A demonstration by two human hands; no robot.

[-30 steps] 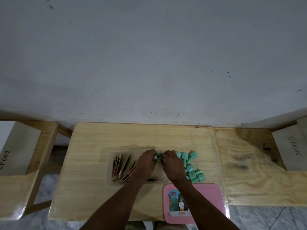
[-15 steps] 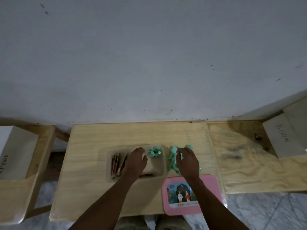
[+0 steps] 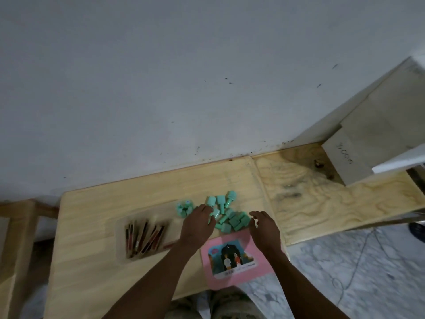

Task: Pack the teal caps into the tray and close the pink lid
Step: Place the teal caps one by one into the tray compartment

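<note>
A loose pile of teal caps (image 3: 231, 215) lies on the wooden table, right of a clear tray (image 3: 119, 229). A few teal caps (image 3: 183, 208) stand in the tray's far right corner; dark pencils (image 3: 143, 237) fill its left half. My left hand (image 3: 198, 224) reaches over the tray's right end, fingertips touching the pile's left edge. My right hand (image 3: 264, 229) hovers just right of the pile, fingers relaxed and holding nothing. The pink lid (image 3: 234, 259) with a picture label lies flat at the table's near edge, below the pile.
The light wooden table (image 3: 92, 272) meets a grey wall at the back. A plywood board (image 3: 322, 203) adjoins on the right, with a white labelled box (image 3: 342, 157) at its far end. Marble floor shows below right.
My left hand moved from the tray's middle to the pile's left edge. My right hand lifted off the pile and moved to its right side. The camera tilted.
</note>
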